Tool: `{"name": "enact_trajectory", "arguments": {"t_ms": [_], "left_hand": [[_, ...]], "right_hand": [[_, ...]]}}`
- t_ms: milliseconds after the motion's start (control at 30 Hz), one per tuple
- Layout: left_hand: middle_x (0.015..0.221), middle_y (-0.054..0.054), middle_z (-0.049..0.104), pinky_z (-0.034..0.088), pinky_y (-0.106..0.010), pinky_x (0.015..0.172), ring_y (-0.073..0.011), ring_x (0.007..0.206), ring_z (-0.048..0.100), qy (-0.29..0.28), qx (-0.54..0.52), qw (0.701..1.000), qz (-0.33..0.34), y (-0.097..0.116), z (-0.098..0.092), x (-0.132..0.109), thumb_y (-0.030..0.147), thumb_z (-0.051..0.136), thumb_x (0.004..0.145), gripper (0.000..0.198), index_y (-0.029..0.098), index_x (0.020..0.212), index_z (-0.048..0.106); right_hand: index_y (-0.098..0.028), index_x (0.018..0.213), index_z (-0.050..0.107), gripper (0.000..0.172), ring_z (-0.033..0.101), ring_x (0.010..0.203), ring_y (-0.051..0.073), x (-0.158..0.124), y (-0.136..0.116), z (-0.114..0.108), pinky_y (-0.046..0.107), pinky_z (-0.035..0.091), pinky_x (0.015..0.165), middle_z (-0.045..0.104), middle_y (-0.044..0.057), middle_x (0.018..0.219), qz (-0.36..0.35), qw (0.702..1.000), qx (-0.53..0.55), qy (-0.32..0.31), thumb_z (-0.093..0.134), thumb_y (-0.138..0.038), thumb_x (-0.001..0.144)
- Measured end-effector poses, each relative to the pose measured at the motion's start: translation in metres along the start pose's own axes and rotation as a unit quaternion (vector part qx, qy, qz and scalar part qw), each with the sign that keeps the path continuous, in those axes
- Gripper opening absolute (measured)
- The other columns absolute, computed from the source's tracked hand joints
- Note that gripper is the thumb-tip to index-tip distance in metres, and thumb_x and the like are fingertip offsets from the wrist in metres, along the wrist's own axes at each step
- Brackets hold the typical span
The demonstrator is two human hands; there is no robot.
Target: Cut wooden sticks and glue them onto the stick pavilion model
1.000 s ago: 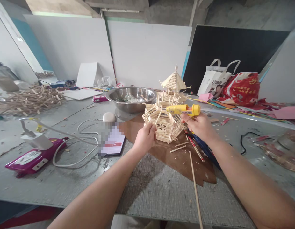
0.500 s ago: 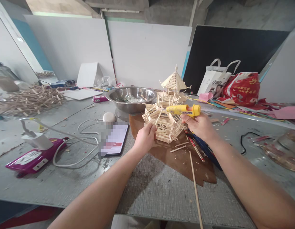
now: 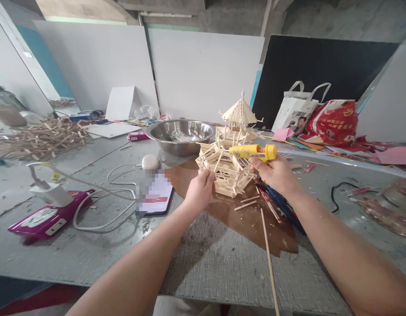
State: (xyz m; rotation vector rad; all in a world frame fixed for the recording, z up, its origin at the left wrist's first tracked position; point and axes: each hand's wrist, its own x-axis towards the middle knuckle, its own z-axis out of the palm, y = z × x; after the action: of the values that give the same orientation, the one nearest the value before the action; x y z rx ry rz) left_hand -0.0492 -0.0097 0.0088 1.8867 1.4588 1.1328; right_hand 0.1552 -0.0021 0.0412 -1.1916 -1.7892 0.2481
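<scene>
Fingers closed, my left hand grips the near left side of a small building model made of thin wooden sticks. In my right hand is a yellow glue gun, lying sideways with its nozzle pointing left. The nozzle tip is at the upper part of the stick model; whether it touches cannot be made out. Just behind rises a pointed stick roof with upturned corners. Under the model lies a brown sheet with loose stick pieces and crumbs on it.
A steel basin stands behind my left hand, and a phone lies to its left. A purple power strip with a white cable is at far left. One long stick points toward me. Bags stand back right.
My hands, the glue gun and the stick model stay in nearly the same place. The brown sheet's left edge and the phone appear slightly farther left.
</scene>
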Motion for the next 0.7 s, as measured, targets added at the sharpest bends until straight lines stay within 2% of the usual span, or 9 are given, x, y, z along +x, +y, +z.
{"name": "enact_trajectory", "arguments": {"t_ms": [200, 367, 533, 700], "left_hand": [[0.054, 0.003, 0.052, 0.033, -0.023, 0.056, -0.0119, 0.055, 0.047, 0.002, 0.006, 1.0, -0.007, -0.001, -0.001, 0.0, 0.037, 0.032, 0.081, 0.03, 0.019, 0.06, 0.044], [0.053, 0.004, 0.051, 0.034, -0.022, 0.056, -0.0114, 0.054, 0.047, 0.019, -0.008, 1.0, -0.004, -0.001, -0.001, 0.0, 0.035, 0.033, 0.081, 0.026, 0.02, 0.064, 0.045], [0.052, 0.004, 0.052, 0.034, -0.022, 0.056, -0.0114, 0.054, 0.048, 0.026, 0.0, 1.0, 0.002, -0.001, 0.0, 0.001, 0.034, 0.033, 0.081, 0.026, 0.019, 0.063, 0.045], [0.052, 0.004, 0.052, 0.034, -0.022, 0.055, -0.0112, 0.054, 0.048, 0.03, 0.011, 0.999, -0.001, -0.004, 0.0, 0.002, 0.036, 0.033, 0.081, 0.027, 0.02, 0.064, 0.046]], "right_hand": [[-0.018, 0.066, 0.059, 0.034, 0.056, 0.062, 0.018, 0.0, -0.002, 0.0, 0.027, 0.04, 0.054, 0.053, 0.001, 0.052, -0.003, 1.0, -0.028, -0.006, 0.047, -0.049, 0.074], [-0.018, 0.063, 0.057, 0.031, 0.054, 0.06, 0.016, 0.002, -0.004, -0.01, 0.026, 0.039, 0.054, 0.054, 0.0, 0.052, -0.014, 0.998, -0.04, -0.048, 0.048, -0.046, 0.074], [-0.018, 0.064, 0.057, 0.031, 0.055, 0.06, 0.015, 0.003, -0.008, -0.02, 0.025, 0.04, 0.055, 0.059, 0.001, 0.061, -0.018, 0.993, -0.073, -0.088, 0.049, -0.046, 0.074], [-0.019, 0.069, 0.059, 0.028, 0.056, 0.062, 0.015, 0.002, -0.008, -0.017, 0.024, 0.041, 0.055, 0.062, 0.002, 0.067, -0.054, 0.988, -0.105, -0.1, 0.05, -0.045, 0.073]]}}
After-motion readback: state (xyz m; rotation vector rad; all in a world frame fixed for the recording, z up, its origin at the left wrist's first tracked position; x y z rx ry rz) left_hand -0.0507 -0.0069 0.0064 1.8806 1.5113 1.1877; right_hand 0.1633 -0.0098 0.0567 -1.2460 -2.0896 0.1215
